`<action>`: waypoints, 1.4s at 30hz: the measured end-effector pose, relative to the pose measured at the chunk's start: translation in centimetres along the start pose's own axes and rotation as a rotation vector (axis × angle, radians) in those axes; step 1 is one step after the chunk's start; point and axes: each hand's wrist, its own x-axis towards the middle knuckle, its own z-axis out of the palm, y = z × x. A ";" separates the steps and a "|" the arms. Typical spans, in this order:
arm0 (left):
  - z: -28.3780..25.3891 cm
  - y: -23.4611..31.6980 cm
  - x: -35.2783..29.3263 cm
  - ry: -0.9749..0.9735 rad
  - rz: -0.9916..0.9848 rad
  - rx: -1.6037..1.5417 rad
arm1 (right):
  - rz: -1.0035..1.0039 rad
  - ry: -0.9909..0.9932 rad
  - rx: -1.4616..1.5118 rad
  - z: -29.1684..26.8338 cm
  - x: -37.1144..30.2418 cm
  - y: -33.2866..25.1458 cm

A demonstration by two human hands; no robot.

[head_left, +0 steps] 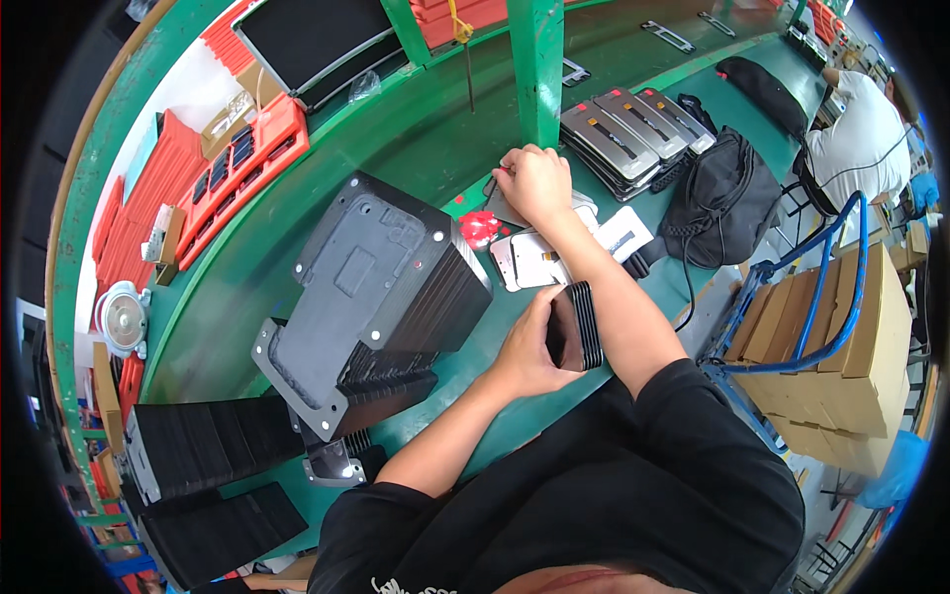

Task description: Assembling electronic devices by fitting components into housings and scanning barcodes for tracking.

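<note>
A small stack of thin black plates is gripped by the left hand, fingers curled around it, just above the green counter. The right hand is stretched forward, fingers pressed down on a dark flat panel beside a red piece. Large black plate stacks are seen to the left.

Green workbench, stacked dark plates, red trays, black bag, grey panels
</note>
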 end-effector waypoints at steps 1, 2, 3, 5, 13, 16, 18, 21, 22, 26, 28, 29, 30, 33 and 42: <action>0.0 -0.1 0.0 0.005 0.002 -0.001 | -0.031 0.093 -0.108 0.4 0.0 -0.1; -0.1 -0.2 0.0 0.006 0.004 0.010 | -0.036 0.093 -0.109 0.8 0.1 -0.2; -0.1 -0.3 -0.1 0.007 0.007 0.022 | 0.018 0.083 -0.107 1.2 0.2 -0.2; -0.1 -0.3 -0.2 0.016 0.008 0.033 | 0.122 0.058 -0.101 1.4 0.3 -0.7; -0.5 0.5 -0.2 -0.038 -0.032 0.098 | 0.041 0.053 -0.213 1.7 -0.3 0.0; -0.2 0.6 -0.3 -0.076 -0.101 0.052 | 0.133 0.028 -0.034 1.2 -0.1 0.1; -0.3 0.6 -0.3 -0.078 -0.085 0.066 | 0.181 0.016 0.053 0.6 -0.2 0.5; -0.5 0.5 0.0 -0.075 -0.056 0.094 | -0.355 -0.139 0.263 -1.1 -0.8 0.5; -0.5 0.5 0.1 -0.047 -0.001 0.128 | -0.355 -0.138 0.262 -1.2 -1.2 0.0; -0.3 0.2 0.0 -0.001 0.085 0.174 | -0.443 -0.359 0.050 -1.6 -2.7 -2.3; -0.1 -0.1 -0.2 -0.018 0.044 0.135 | -0.375 -0.225 0.070 -2.8 -2.5 -1.9; -0.2 0.0 -0.2 -0.012 0.044 0.136 | -0.346 -0.160 0.081 -3.5 -2.3 -1.8; -0.3 0.0 -0.2 -0.009 0.047 0.146 | -0.353 -0.162 0.083 -4.6 -2.1 -1.4; -0.3 0.2 -0.1 -0.002 0.051 0.165 | -0.121 -0.290 -0.192 -7.4 -1.8 0.0; -0.4 1.4 0.4 -0.088 0.019 0.204 | -0.029 -0.526 -0.158 -6.8 -0.3 4.1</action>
